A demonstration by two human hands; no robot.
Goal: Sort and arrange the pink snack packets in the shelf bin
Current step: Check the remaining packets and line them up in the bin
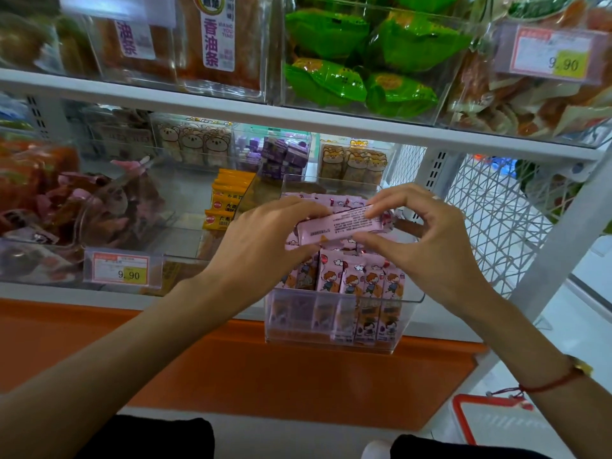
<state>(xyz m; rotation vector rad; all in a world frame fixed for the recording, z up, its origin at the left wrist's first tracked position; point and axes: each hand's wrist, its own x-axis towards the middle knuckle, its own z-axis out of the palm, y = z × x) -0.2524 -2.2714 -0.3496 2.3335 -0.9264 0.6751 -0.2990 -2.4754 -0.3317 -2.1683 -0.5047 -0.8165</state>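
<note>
A clear plastic shelf bin (410, 298) juts out past the shelf's front edge and holds several pink snack packets (361, 279) standing upright in a row, cartoon faces forward. Above them both hands hold one pink packet (341, 225) sideways, its printed back facing me. My left hand (261, 240) pinches its left end between thumb and fingers. My right hand (427, 233) pinches its right end the same way. More pink packets (334, 202) lie further back in the bin, partly hidden by my hands.
Yellow packets (227, 203) sit in the bin to the left, with a 9.90 price tag (121, 268) on the shelf front. Green packets (361, 61) fill a bin on the shelf above. A white mesh panel (496, 210) closes the right side. A red basket (480, 422) stands below.
</note>
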